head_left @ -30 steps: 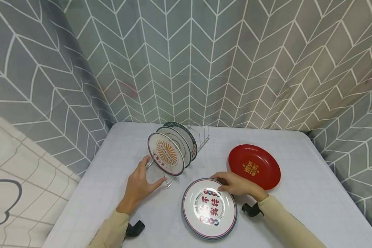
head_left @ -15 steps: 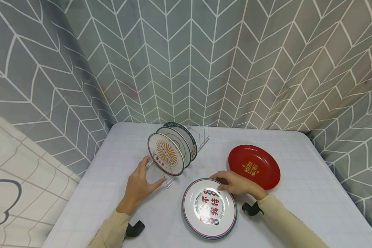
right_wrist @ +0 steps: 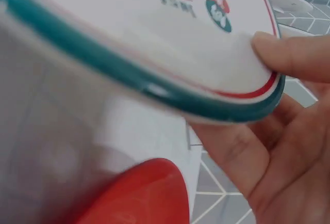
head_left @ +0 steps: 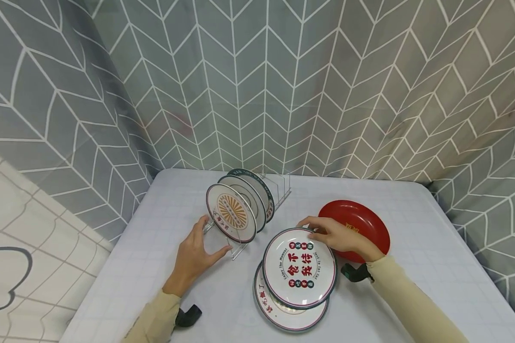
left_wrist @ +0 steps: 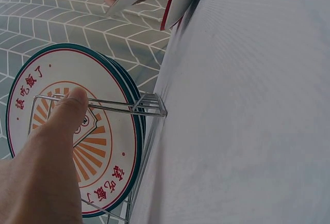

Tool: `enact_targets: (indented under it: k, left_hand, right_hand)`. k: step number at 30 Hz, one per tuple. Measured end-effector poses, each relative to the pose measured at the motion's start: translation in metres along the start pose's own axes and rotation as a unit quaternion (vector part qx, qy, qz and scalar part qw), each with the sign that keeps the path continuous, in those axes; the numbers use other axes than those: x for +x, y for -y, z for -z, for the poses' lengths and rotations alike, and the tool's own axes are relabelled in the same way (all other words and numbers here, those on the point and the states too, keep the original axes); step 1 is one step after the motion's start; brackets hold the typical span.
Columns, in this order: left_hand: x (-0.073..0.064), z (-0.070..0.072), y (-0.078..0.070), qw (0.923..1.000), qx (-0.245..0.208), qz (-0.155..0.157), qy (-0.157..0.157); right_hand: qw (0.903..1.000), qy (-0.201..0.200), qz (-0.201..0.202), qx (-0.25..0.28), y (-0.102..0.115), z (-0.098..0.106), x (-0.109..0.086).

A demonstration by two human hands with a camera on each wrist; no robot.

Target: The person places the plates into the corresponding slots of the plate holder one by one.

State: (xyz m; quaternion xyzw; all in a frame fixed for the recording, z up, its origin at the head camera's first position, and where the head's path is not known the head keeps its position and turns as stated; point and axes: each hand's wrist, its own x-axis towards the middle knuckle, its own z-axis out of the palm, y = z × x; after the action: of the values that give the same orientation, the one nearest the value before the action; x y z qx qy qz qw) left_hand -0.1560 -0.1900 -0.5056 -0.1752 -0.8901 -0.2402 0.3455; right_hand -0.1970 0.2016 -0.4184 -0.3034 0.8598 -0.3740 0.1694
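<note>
My right hand (head_left: 339,234) pinches the far rim of a white plate (head_left: 300,267) with red lettering and a teal edge, thumb on top and fingers beneath. The plate is lifted and tilted, overlapping a second white plate (head_left: 289,321) on the table. My left hand (head_left: 192,259) holds the near end of a wire plate rack (head_left: 239,250), fingers on its left side and thumb against a wire loop (left_wrist: 44,97). In the rack, several plates stand on edge; the front plate (head_left: 229,214) bears an orange sunburst.
To the right of the plates lies an oval red dish (head_left: 371,224) with gold lettering, partly behind my right hand. The rack's far slots (head_left: 283,188) hold no plates. A patterned curtain (head_left: 283,85) hangs behind the white-covered table (head_left: 176,190).
My right hand has raised the top plate off the stack and shifted it up and to the right, uncovering the plate underneath. My left hand stays at the rack.
</note>
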Motion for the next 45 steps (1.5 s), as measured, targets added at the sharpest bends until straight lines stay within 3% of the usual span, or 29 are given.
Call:
enact_targets:
  k: [4, 9, 17, 24, 33, 40, 45]
  left_hand:
    - [0.000, 0.000, 0.000, 1.0000, 0.001, -0.002, -0.002]
    - [0.000, 0.000, 0.000, 1.0000, 0.001, 0.000, -0.001]
    - [-0.001, 0.001, 0.000, 1.0000, 0.007, 0.000, 0.000]
    - [0.000, 0.000, 0.000, 1.0000, 0.003, -0.001, -0.002]
    - [0.000, 0.001, -0.001, 1.0000, 0.003, 0.002, -0.001]
    - [-0.001, 0.000, 0.001, 1.0000, 0.003, 0.003, 0.000]
    - [-0.001, -0.001, 0.002, 1.0000, -0.001, -0.004, -0.004]
  right_hand:
    - [0.9996, 0.017, -0.023, 0.005, 0.001, 0.006, -0.002]
    - [0.9991, 0.030, -0.014, 0.025, 0.004, 0.015, -0.004]
    - [0.9990, 0.000, -0.023, 0.039, 0.026, 0.043, -0.010]
    - [0.9986, -0.015, -0.019, 0.046, 0.032, 0.052, -0.009]
    - [0.9966, -0.049, 0.000, 0.066, 0.042, 0.064, -0.004]
    - [0.9914, -0.118, 0.003, 0.057, 0.073, 0.098, 0.004]
    - [0.9848, -0.149, 0.035, 0.082, 0.087, 0.121, 0.016]
